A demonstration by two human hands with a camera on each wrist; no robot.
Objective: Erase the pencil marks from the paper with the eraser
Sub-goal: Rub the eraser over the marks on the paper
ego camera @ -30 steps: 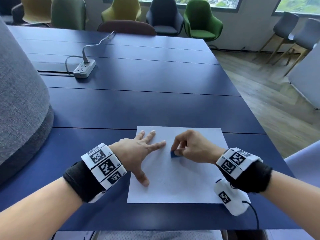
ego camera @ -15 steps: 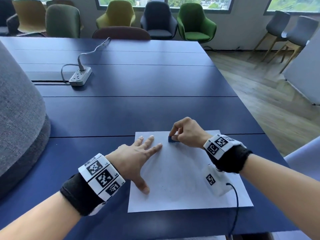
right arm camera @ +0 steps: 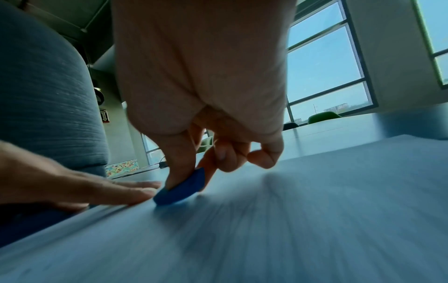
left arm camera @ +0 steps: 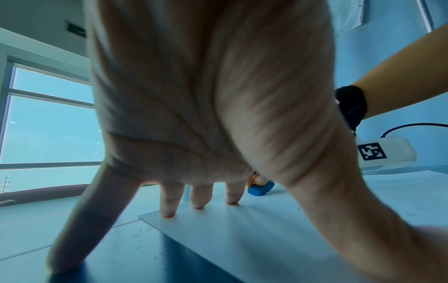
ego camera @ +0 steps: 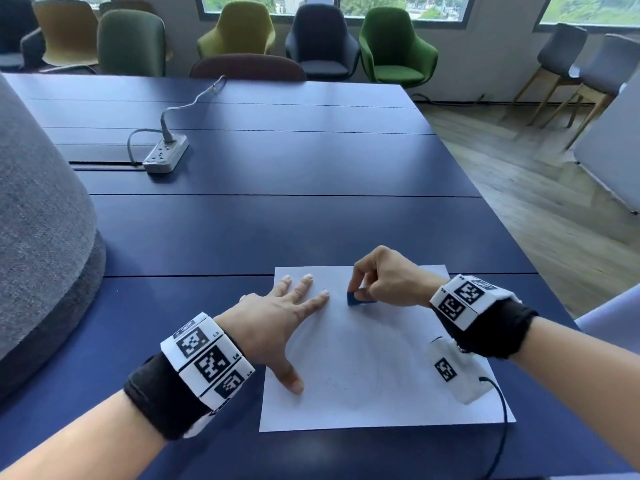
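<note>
A white sheet of paper (ego camera: 381, 375) lies on the dark blue table (ego camera: 277, 220) in front of me. Faint pencil marks and dark specks (ego camera: 334, 381) show near its middle. My left hand (ego camera: 277, 327) lies flat with spread fingers on the paper's left side, thumb toward me. My right hand (ego camera: 384, 282) pinches a blue eraser (ego camera: 358, 298) between thumb and forefinger and presses it on the paper's far part. In the right wrist view the eraser (right arm camera: 180, 189) touches the sheet (right arm camera: 290, 220) just beside the left fingertips (right arm camera: 135, 190). From the left wrist view the eraser (left arm camera: 260, 188) shows past the fingers.
A white power strip (ego camera: 166, 154) with its cable lies on the far left of the table. A grey upholstered form (ego camera: 38, 237) rises at the left edge. Several chairs (ego camera: 394, 46) stand behind the table. The table's right edge drops to a wooden floor (ego camera: 536, 188).
My right hand slid the eraser away from me to the paper's far edge, then back a little toward me. The left hand stayed flat on the sheet.
</note>
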